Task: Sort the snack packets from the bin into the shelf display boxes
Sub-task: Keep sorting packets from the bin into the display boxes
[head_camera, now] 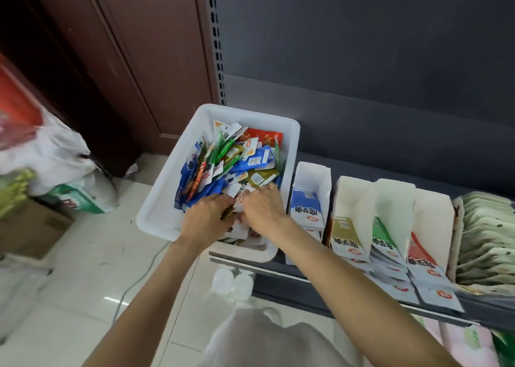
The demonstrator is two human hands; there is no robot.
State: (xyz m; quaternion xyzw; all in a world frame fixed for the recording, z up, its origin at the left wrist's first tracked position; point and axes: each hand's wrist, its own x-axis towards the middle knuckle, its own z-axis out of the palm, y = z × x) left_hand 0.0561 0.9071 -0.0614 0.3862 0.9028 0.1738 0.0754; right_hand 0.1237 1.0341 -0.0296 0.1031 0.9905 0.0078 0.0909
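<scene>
Both of your hands are down in the near end of the white bin [164, 196], which sits at the left end of the dark shelf [362, 171], partly overhanging its edge. Your left hand [207, 218] has its fingers curled into the heap of snack packets [237, 160], and a dark-and-gold packet [227, 213] shows under them. Your right hand [263, 207] lies over white packets just beside the left, fingers bent down into the pile; you cannot tell whether that grip is clamped on anything. The loose packets are blue, green, red and olive, piled toward the bin's right side. Right of the bin stand 4 display boxes: blue [306, 207], olive [347, 235], green [386, 238] and red [423, 258]. Beyond them sits a row of pale green packets [487, 241].
</scene>
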